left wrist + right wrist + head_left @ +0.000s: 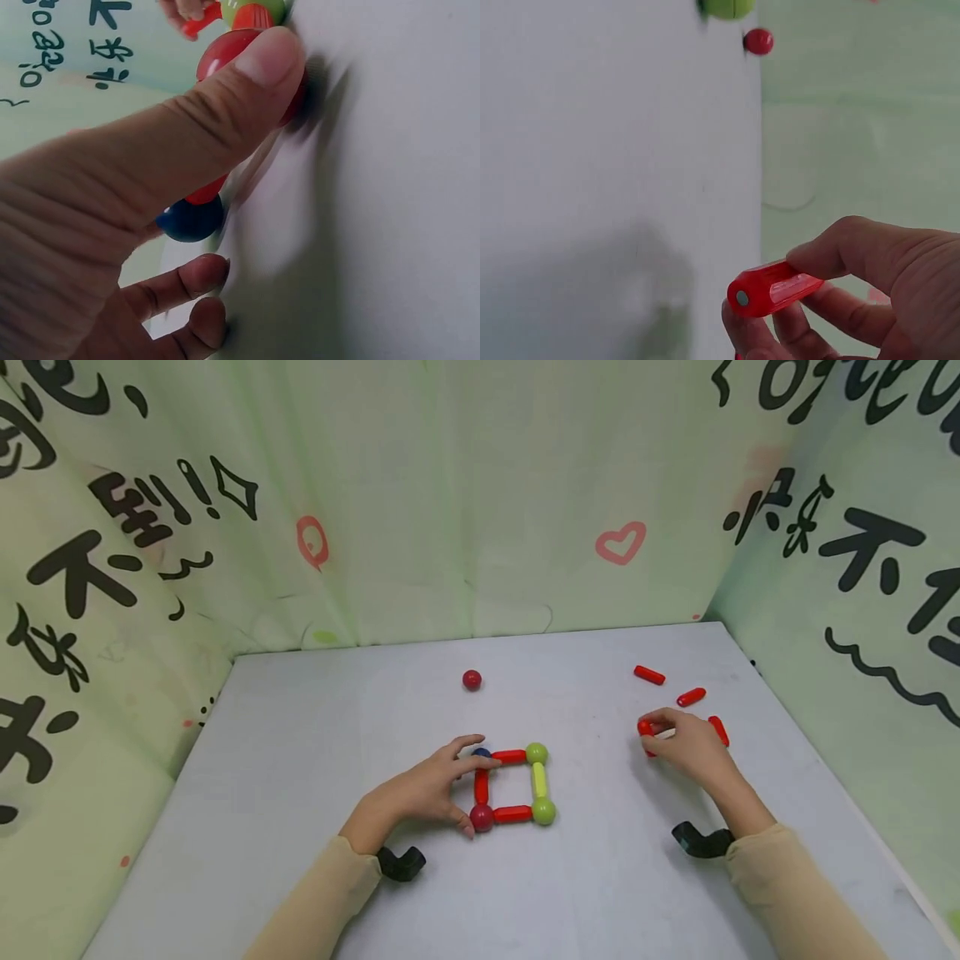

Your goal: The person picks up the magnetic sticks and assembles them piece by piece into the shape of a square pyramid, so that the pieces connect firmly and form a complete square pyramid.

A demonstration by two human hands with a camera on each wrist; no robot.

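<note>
My left hand [431, 785] holds the left side of a square of magnetic rods and balls. Its thumb [274, 56] presses the red ball [217, 56] at the near corner; a finger reaches across the blue ball [191, 220] at the far corner. Red rods [513, 814] form three sides, a yellow-green rod [539, 781] the right one, between two green balls [543, 812]. Off to the right, above the table, my right hand [690, 747] pinches a red magnetic rod [769, 289] between thumb and fingers. A round metal end [742, 298] shows on it.
A loose red ball [472, 680] lies beyond the square. Several loose red rods [649, 675] lie around the far right, one partly behind the right hand. Black wrist mounts [702, 841] stick out near both cuffs. Printed curtains [472, 527] enclose the white table [315, 710] at back and sides.
</note>
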